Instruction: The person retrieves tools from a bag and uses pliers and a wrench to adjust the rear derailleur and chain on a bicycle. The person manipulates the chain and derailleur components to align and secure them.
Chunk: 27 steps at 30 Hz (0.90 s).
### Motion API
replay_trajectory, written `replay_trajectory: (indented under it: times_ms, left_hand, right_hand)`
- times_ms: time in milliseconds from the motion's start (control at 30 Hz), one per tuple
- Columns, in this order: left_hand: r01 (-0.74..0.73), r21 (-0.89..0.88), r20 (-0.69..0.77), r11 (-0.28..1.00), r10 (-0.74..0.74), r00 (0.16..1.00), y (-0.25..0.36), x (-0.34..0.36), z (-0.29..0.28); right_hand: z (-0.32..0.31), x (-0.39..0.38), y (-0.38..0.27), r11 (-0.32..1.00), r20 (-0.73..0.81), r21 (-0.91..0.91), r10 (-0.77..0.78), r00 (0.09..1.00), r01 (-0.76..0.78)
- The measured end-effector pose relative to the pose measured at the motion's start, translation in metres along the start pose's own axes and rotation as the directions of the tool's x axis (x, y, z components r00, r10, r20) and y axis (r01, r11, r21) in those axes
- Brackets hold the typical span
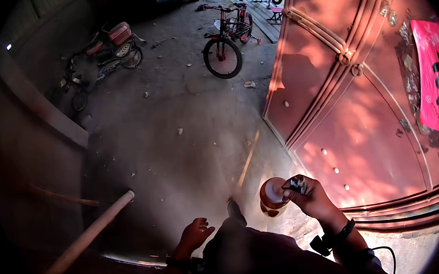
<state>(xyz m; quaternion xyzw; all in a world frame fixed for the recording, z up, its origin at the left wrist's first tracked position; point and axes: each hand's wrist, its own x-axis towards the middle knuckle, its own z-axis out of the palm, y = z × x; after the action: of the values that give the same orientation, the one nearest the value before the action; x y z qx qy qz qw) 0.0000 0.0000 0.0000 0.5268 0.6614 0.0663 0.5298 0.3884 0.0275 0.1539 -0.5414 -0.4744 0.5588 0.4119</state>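
I am seeing the right hand (pixel 308 194) grasping a small dark object against the white top of a brown jar (pixel 273 197), just beside the red metal gate (pixel 354 125). Left hand (pixel 194 236) is hanging released, touching nothing. 1 red bicycle (pixel 224 45) is standing on the concrete floor (pixel 177 135) ahead. A pink rectangular poster (pixel 436 84) is hanging on the gate.

A dusty concrete floor (pixel 179 156) is observed. Far off, a red bicycle (pixel 226 37) and a toppled scooter (pixel 112 50) stand on it; small debris (pixel 249 84) is scattered between.
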Motion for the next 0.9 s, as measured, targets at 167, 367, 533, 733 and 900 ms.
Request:
replay_trajectory:
  times_ms: [167,367,533,733,900]
  left_hand:
    - [-0.099,0.054,-0.014,0.994,0.1,0.995,0.095,0.12,-0.114]
    - [-0.142,0.018,-0.035,0.99,0.143,0.989,0.193,0.282,-0.187]
    - [-0.056,0.009,-0.129,0.998,0.056,0.99,0.245,0.4,-0.24]
    - [0.088,0.036,-0.202,0.995,-0.079,0.976,0.298,0.505,-0.312]
    - [0.047,0.118,-0.107,0.992,-0.034,0.994,0.362,0.62,-0.349]
  right_hand:
    - [-0.006,0.151,-0.053,0.999,-0.049,-0.011,-0.032,0.998,0.031]
    - [-0.034,0.354,-0.073,0.994,-0.005,0.109,-0.019,1.0,0.019]
    - [-0.068,0.522,-0.079,0.987,0.045,0.155,-0.041,0.998,0.034]
    - [-0.112,0.701,-0.121,0.983,0.01,0.158,-0.098,0.995,0.096]
    - [-0.158,0.812,-0.168,0.98,-0.161,0.188,-0.038,0.986,0.068]
